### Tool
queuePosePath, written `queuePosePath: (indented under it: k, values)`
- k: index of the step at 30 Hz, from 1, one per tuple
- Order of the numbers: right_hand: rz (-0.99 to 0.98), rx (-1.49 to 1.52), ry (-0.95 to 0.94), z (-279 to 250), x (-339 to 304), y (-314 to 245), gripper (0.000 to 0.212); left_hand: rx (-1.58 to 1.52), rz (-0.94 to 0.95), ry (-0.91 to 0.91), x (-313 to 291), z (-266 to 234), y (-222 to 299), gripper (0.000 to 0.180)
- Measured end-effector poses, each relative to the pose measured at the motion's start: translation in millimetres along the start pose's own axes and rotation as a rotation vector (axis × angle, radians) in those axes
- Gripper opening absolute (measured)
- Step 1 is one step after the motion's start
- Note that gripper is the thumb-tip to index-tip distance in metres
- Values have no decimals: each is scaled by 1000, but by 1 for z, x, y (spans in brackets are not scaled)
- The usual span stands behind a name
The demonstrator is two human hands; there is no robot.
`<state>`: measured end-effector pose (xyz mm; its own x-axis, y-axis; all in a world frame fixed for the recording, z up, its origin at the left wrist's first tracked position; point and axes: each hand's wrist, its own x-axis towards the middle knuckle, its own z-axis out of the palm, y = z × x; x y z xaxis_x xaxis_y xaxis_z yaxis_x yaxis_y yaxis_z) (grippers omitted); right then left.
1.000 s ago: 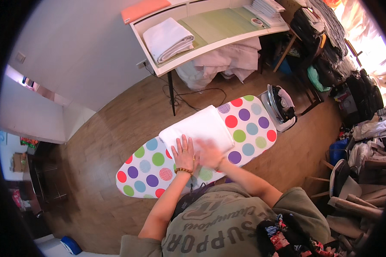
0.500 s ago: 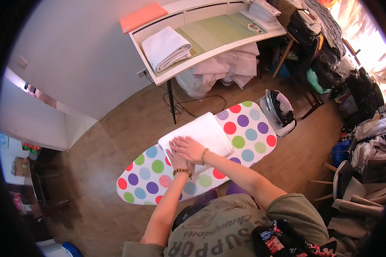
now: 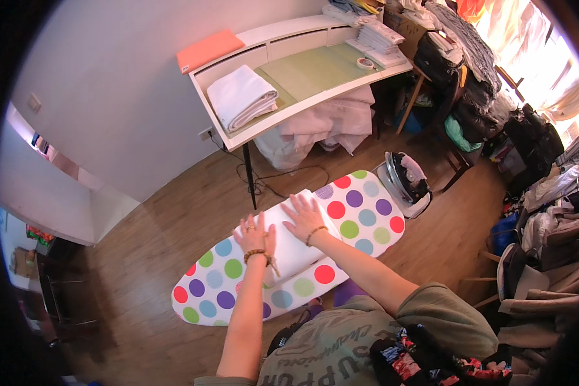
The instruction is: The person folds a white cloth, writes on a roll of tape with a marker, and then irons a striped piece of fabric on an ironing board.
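A folded white cloth point(image 3: 294, 252) lies on the ironing board point(image 3: 289, 283), whose white cover carries coloured dots. My left hand point(image 3: 256, 237) rests flat on the cloth's left part, its fingers spread and pointing to the far side. Farther right, my right hand point(image 3: 307, 217) presses flat near the cloth's far edge, fingers also spread. The two hands are apart, and neither grips anything. An iron point(image 3: 408, 179) with a dark body stands at the board's right end on a metal rest.
Beyond the board is a white desk point(image 3: 238, 138) holding a folded white cloth stack point(image 3: 241, 96), a tape roll point(image 3: 365, 64) and white packets point(image 3: 378, 38). A cable point(image 3: 302, 171) runs over the floor beneath it. Clothes point(image 3: 547, 257) and bags crowd the right side.
My hands were close together, overlapping on the cloth's left part; now they are apart, the right one farther right and away from me. The whole view has shifted slightly.
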<state>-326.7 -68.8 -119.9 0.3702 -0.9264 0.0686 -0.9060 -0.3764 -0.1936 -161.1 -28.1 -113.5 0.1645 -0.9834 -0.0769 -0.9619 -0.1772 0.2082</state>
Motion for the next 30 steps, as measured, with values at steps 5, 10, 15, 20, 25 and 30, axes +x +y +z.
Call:
queuePosePath:
  k: [5,10,15,20,25,30]
  values:
    - [328,440,-161,-2,-10,66,65,-309,-276,-56,6,0,-31,49]
    - [-52,259,-520,-36,1,101,54,-66,-524,-83,16,-10,-33,53]
    - [-574,316,-363,-39,51,236,25,50,-112,-28,43,-12,75,58]
    - [-338,261,22,-93,173,368,20,-24,-20,10,43,32,143,60]
    - [27,245,363,-81,306,541,23,17,-50,4,46,46,139,62]
    - [456,155,545,-89,416,646,26,-24,-37,49,50,37,149,55]
